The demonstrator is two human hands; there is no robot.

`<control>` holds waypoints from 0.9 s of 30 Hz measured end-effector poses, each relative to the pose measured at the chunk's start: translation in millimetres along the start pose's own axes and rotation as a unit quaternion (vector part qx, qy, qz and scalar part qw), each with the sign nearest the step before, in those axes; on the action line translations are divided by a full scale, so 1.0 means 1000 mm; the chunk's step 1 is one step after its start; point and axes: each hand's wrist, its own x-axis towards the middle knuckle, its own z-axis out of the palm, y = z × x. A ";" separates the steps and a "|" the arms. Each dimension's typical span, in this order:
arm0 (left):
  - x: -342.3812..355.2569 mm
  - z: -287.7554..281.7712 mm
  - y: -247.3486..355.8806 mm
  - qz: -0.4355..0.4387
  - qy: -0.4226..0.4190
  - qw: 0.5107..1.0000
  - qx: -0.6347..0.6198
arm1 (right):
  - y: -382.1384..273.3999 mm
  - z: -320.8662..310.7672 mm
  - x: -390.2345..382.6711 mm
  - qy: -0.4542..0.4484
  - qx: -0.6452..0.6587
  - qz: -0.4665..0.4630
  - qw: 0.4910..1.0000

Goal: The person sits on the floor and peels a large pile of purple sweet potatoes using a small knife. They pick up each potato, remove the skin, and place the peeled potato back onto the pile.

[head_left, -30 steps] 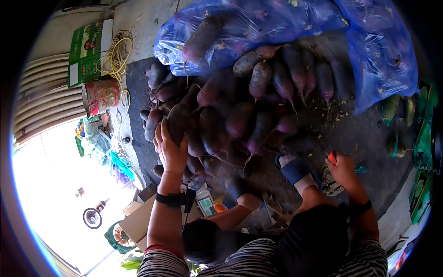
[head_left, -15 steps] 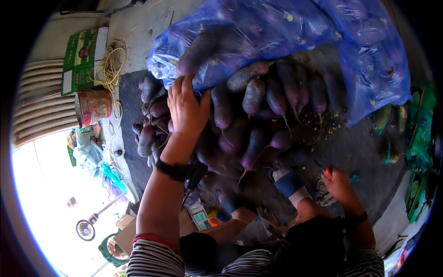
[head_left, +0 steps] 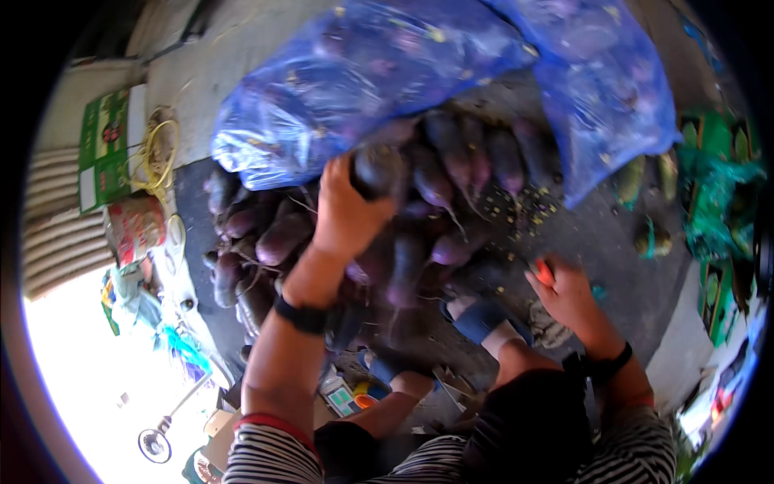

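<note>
My left hand (head_left: 347, 211) is closed round a dark purple radish (head_left: 380, 171) at the middle of the heap, its outline smeared by motion. More long radishes (head_left: 433, 177) with thin root tails lie beside it in a row and in a loose pile (head_left: 282, 234) to the left. My right hand (head_left: 566, 294), low on the right, grips the red-orange handle of a knife (head_left: 545, 273); its blade is hard to make out. Just beyond the left hand lies a large blue plastic bag (head_left: 363, 77) with radishes inside.
A second blue bag (head_left: 613, 105) stands at the far right. Green-wrapped boxes (head_left: 721, 173) line the right edge, with a few green vegetables (head_left: 630, 184) near them. At left are a green box (head_left: 105, 145), yellow cord (head_left: 161, 157) and a tin (head_left: 135, 228). My sandalled foot (head_left: 484, 319) is close to the pile.
A radish seen over the blue bag beyond my left hand no longer shows there. My left hand has gone from open to gripping a radish in the row. The whole view has shifted.
</note>
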 end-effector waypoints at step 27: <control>-0.146 0.082 0.151 0.020 -0.171 0.958 -0.230 | 0.109 -0.002 -0.040 -0.128 -0.236 0.132 0.954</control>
